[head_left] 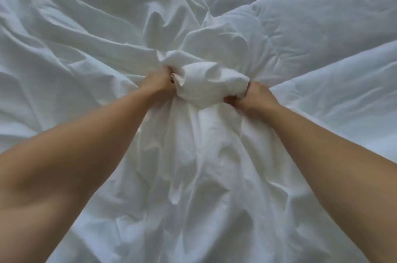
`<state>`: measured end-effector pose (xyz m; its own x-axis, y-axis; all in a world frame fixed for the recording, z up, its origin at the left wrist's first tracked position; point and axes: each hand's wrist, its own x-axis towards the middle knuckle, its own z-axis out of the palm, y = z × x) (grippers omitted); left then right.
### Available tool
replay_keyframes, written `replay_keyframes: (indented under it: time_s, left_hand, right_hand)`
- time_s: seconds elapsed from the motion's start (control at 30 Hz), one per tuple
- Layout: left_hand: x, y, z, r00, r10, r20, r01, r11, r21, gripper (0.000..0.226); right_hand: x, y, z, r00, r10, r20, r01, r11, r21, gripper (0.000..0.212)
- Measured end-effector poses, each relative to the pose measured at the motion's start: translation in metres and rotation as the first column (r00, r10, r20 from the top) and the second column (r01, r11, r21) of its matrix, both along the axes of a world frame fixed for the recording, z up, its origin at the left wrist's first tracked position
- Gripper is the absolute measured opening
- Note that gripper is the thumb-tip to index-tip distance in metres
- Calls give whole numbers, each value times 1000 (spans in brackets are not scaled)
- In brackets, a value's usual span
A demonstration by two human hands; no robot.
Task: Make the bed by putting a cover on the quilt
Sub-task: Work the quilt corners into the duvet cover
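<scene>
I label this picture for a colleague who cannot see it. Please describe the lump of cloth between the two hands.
The view is all white: thin creased cover on the left, puffy quilt on the right. At the middle, where they meet, the left hand and right hand grip a bunch of cloth. It alone stands up, rounded and brighter white.

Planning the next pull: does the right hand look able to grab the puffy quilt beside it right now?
Probably not yet: the right hand grips the bunched white fabric; nothing else lies between it and the quilt.
</scene>
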<state>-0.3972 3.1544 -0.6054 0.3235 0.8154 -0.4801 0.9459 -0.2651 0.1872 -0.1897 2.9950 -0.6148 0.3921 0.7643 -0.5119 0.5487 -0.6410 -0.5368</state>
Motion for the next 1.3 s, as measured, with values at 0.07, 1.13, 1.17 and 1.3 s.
replay_keyframes:
  time_s: [0.07,1.13,1.17,1.3]
  left_hand:
    - [40,0,14,987,26,160,-41,995,90,37]
    - [198,-240,87,984,73,160,-43,982,-182,105]
    - [179,-275,97,987,79,140,-37,958,-283,107]
    - [140,-367,84,969,36,245,88,874,-477,51]
  right_hand:
    - [11,-4,1,986,-169,-8,169,979,117,50]
    - [169,-90,18,887,-99,-451,20,984,-177,66]
    - [171,-102,33,905,-14,-424,-89,971,-221,62]
    - [157,-164,75,753,-130,-645,-77,956,-282,61]
